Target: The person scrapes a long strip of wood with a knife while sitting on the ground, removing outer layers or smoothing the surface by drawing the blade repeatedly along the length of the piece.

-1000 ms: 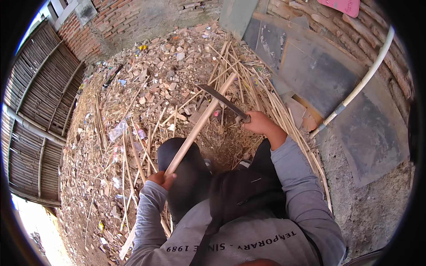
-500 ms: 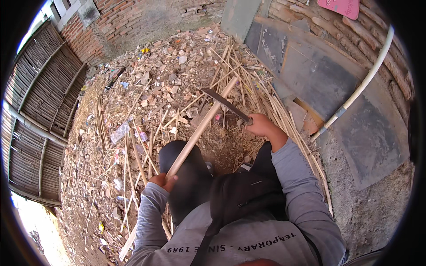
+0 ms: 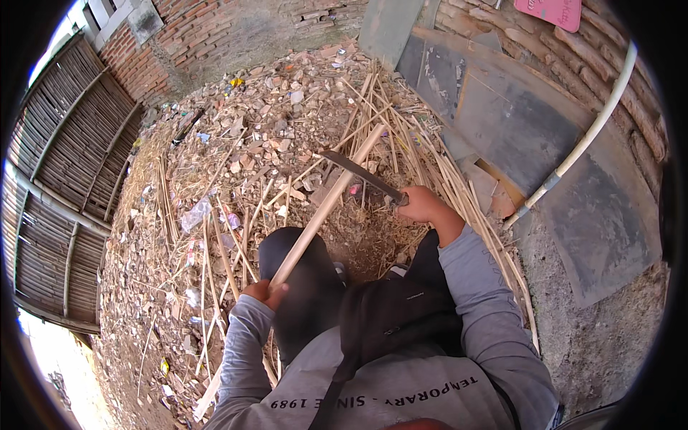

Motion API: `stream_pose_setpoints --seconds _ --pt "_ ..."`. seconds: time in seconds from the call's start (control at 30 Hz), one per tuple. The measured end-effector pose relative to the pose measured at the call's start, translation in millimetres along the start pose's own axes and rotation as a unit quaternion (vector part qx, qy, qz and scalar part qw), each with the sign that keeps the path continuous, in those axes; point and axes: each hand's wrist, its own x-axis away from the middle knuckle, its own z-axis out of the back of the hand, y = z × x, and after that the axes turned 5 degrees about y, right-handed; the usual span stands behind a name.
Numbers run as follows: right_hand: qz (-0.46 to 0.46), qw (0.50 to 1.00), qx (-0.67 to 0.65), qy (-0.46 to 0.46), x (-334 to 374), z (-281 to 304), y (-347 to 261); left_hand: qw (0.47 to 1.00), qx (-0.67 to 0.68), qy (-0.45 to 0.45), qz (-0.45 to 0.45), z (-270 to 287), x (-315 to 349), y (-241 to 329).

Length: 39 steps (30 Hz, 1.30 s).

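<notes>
Presently, the step in hand appears to be blade work on the pole [image 3: 320,215]. The left hand [image 3: 264,292] is clamped around the pole's near end, beside the left leg [image 3: 304,287]. The right hand [image 3: 421,206] is closed on the handle of the knife [image 3: 376,182], which crosses the pole's far half; edge contact cannot be confirmed. Any further stroke calls for a steady pole and controlled blade angle.

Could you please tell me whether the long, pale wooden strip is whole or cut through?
Apparently whole: the strip runs straight from the left hand, lining up on both sides of the dark metal knife crossing it.
</notes>
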Motion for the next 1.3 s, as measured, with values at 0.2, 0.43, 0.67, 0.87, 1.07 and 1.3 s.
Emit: stream_pose_setpoints --seconds 0.2,0.43,0.67,0.87,1.07,1.3 --pt "-0.016 1.000 -0.019 -0.014 6 7 -8 1.000 0.013 0.008 -0.012 2 3 1" --pt "0.054 0.998 0.015 0.006 4 -6 -2 0.999 0.052 0.011 -0.004 4 5 4" --pt "0.045 0.999 0.024 0.014 7 1 -7 0.999 0.039 0.013 -0.008 1 2 0" --pt "-0.005 0.998 0.041 -0.042 5 3 -11 0.999 0.053 0.006 0.009 1 3 2" --pt "0.051 0.999 0.011 0.011 6 -6 -3 0.997 0.071 0.009 0.001 -1 2 -2" --pt "0.056 0.998 0.011 0.009 4 -7 1 0.997 0.081 0.015 -0.003 -11 -3 -15"
